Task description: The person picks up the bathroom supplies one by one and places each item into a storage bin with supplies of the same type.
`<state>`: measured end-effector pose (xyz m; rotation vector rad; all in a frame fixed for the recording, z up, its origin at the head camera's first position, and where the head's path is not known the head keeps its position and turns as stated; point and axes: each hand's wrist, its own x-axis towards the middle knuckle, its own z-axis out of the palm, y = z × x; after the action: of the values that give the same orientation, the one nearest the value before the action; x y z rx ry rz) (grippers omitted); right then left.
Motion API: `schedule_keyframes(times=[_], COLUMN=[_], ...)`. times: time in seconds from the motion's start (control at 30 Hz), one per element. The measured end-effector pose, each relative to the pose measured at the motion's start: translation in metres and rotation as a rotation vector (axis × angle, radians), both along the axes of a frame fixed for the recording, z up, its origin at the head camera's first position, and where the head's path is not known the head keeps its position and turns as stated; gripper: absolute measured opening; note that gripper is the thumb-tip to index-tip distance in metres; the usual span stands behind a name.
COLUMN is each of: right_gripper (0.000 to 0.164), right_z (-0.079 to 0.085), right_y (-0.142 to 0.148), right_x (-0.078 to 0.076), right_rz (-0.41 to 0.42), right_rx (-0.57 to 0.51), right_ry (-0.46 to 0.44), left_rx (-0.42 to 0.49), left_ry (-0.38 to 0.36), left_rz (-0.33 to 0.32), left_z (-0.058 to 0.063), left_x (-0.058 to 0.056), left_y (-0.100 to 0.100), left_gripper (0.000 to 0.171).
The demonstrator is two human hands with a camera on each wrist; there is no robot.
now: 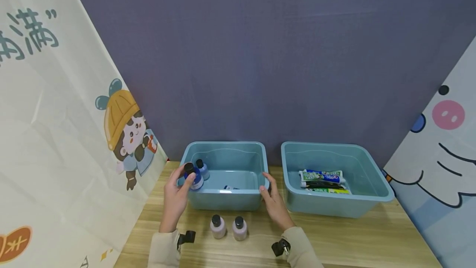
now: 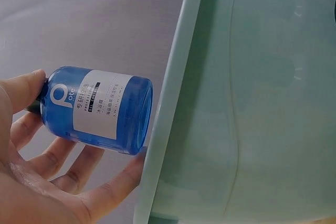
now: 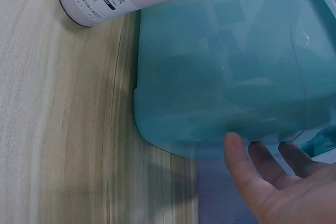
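Observation:
My left hand point(image 1: 175, 197) pinches a blue bottle point(image 2: 100, 108) by its black cap, between thumb and fingers. In the head view the bottle is at the left end of the left blue-green bin point(image 1: 227, 202), by its rim. A second blue bottle point(image 1: 203, 170) with a black cap stands inside that bin. A small dark blue item point(image 1: 231, 187) shows low in the bin, mostly hidden by the front wall. My right hand point(image 1: 276, 206) touches the same bin's front right corner with fairly straight fingers. Two pale pink bottles point(image 1: 217, 227) with black caps stand before the bin.
To the right stands another blue-green bin point(image 1: 327, 208) holding several toothpaste packs point(image 1: 323, 176). Both bins sit on a wooden table point(image 1: 353, 239). A dark cloth wall point(image 1: 241, 61) rises behind them, with printed panels point(image 1: 55, 144) on either side.

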<state>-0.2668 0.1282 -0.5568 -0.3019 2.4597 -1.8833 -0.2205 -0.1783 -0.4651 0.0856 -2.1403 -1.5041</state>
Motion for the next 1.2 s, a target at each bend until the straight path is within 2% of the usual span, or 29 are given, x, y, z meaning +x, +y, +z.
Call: schedule_keyframes(times=[0.2, 0.33, 0.47, 0.57, 0.77, 1.0, 1.2], right_gripper=[0.05, 0.051, 0.05, 0.051, 0.054, 0.05, 0.049], right_z=[0.0, 0.002, 0.001, -0.001, -0.003, -0.004, -0.003], right_y=[0.0, -0.001, 0.0, 0.001, 0.002, 0.001, 0.001], right_x=[-0.002, -0.002, -0.002, -0.003, -0.004, -0.002, -0.001], right_rz=[0.011, 0.011, 0.002, -0.01, -0.002, -0.008, -0.002], right_rx=[-0.002, -0.013, -0.004, 0.011, 0.002, 0.002, 0.005], right_ry=[0.004, -0.003, -0.006, -0.006, -0.002, -0.002, 0.002], left_rx=[-0.019, -0.031, -0.041, -0.042, -0.074, -0.08, -0.107], left_ry=[-0.01, -0.035, -0.004, 0.028, 0.035, 0.005, 0.022], left_rz=[0.015, 0.011, -0.016, -0.035, -0.035, -0.043, -0.065], left_z=[0.0, 0.016, 0.014, 0.001, 0.004, 0.006, 0.01], left_x=[-0.007, -0.002, -0.008, -0.02, -0.025, -0.031, -0.036], left_y=[0.0, 0.006, 0.003, -0.003, -0.003, -0.004, -0.004], left_gripper=[0.037, 0.038, 0.038, 0.037, 0.038, 0.041, 0.041])
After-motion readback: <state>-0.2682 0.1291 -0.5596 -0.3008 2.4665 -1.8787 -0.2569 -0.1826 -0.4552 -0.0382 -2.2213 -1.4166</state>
